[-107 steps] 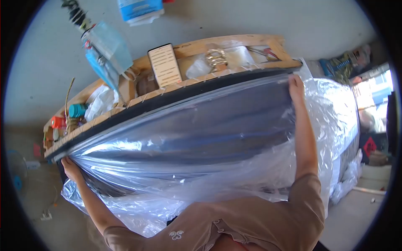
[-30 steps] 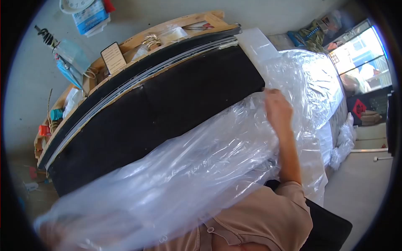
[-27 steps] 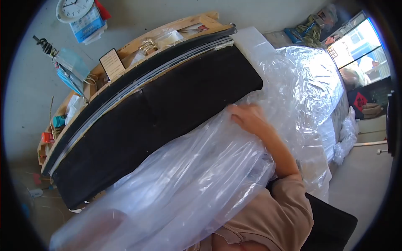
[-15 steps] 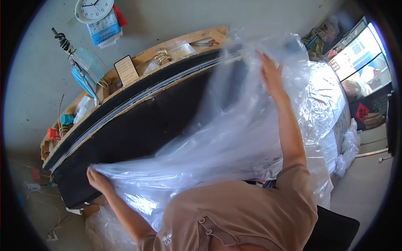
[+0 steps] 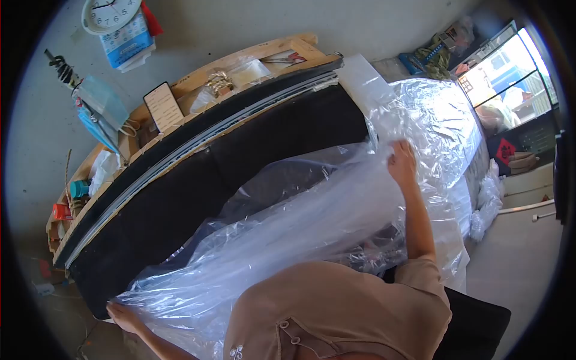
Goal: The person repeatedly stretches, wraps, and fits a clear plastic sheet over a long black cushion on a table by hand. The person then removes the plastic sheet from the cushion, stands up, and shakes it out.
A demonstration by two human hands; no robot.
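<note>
A large clear plastic sheet (image 5: 288, 222) is stretched in folds across the black work surface (image 5: 174, 210) in front of me. At the lower left, my left hand (image 5: 125, 317) is closed on one end of the sheet, by the surface's front left corner. My right hand (image 5: 403, 163), fingers curled, grips the sheet's other end just beyond the surface's right edge. Between the hands the plastic is gathered, and its loose far edge lies over the black top. Both hands' fingertips are partly hidden.
Behind the surface runs a wooden ledge (image 5: 246, 53) holding a phone (image 5: 163, 107), golden wire-like coils (image 5: 219, 83) and a teal-lidded container (image 5: 78, 189). A wall clock (image 5: 111, 13) and face masks (image 5: 103, 108) hang above. Shiny plastic rolls (image 5: 438, 120) lie to the right.
My right hand has come down and nearer, closing on the sheet from an open pose. My left hand has moved down and left. The billowing plastic has settled lower, uncovering the surface's right end.
</note>
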